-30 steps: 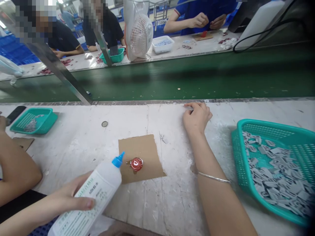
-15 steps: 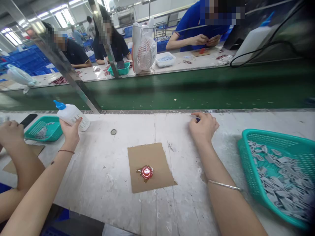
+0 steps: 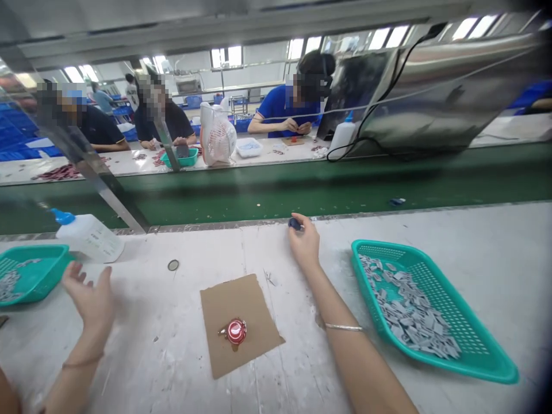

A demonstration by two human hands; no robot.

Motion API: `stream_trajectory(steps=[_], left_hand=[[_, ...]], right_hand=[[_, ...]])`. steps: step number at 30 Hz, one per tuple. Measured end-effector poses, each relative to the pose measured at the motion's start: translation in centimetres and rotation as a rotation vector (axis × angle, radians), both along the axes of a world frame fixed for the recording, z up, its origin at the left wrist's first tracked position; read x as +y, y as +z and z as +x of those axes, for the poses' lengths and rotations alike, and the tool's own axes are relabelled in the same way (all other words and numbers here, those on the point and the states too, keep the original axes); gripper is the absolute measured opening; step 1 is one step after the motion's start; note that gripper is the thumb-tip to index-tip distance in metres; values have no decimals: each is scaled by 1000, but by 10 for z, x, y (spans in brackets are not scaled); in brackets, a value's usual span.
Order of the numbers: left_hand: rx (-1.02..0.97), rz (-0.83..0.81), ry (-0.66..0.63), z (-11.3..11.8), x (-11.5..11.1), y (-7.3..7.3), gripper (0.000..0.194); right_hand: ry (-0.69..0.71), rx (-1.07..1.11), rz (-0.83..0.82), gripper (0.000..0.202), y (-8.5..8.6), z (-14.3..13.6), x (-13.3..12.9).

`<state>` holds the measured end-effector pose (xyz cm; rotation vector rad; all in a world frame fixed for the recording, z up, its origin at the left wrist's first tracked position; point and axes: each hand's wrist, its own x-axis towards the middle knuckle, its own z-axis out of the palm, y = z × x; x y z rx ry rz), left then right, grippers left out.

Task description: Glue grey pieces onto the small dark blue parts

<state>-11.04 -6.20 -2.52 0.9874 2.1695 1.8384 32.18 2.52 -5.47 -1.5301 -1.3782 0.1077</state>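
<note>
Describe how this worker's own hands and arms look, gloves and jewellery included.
The left hand wears no glove, and a thin brownish-red band circles its wrist; motion blur hides its finer details. The right hand is gloveless too, with a slim, shiny silver-coloured bangle around the forearm. No sleeve shows on either arm.

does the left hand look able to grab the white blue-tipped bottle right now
Probably yes: the left hand is open and looks empty, the white blue-tipped bottle is just beyond it, and nothing visible blocks the way.
</note>
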Motion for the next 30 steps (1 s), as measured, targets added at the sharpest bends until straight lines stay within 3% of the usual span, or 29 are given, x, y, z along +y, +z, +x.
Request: stream_trajectory(steps=[1, 3, 7, 11, 14, 16, 19, 21, 23, 26, 30], left_hand=[[38, 36, -76, 20, -14, 2, 60], [-39, -27, -439, 65, -37, 14, 36], [-452, -158, -969, 145, -60, 49, 44], [-696, -179, -1224, 179, -66, 71, 43], [-777, -235, -1253, 183, -78, 68, 35], [-785, -253, -1195, 181, -89, 61, 32], [-764, -227, -1118, 178, -102, 54, 25], [-742, -199, -1088, 178, -106, 53, 22], [-741, -217, -1070, 179, -108, 53, 21], [-805, -355, -1062, 183, -110, 52, 24], [-892, -480, -1039, 189, -119, 44, 34]], right_hand=[[44, 15, 22, 39, 8, -7, -4], [147, 31, 58, 41, 28, -25, -17], [484, 44, 124, 52, 75, -70, -71], [791, -65, 58, 59, 96, -100, -132], [848, -165, 9, 60, 97, -97, -160], [784, -203, -38, 53, 97, -74, -169], [432, -235, -159, 28, 95, -8, -170], [107, -251, -371, 28, 89, 48, -163], [-73, -289, -520, 31, 76, 99, -154], [-67, -393, -618, 23, 53, 147, -144], [-18, -439, -605, 22, 33, 158, -145]])
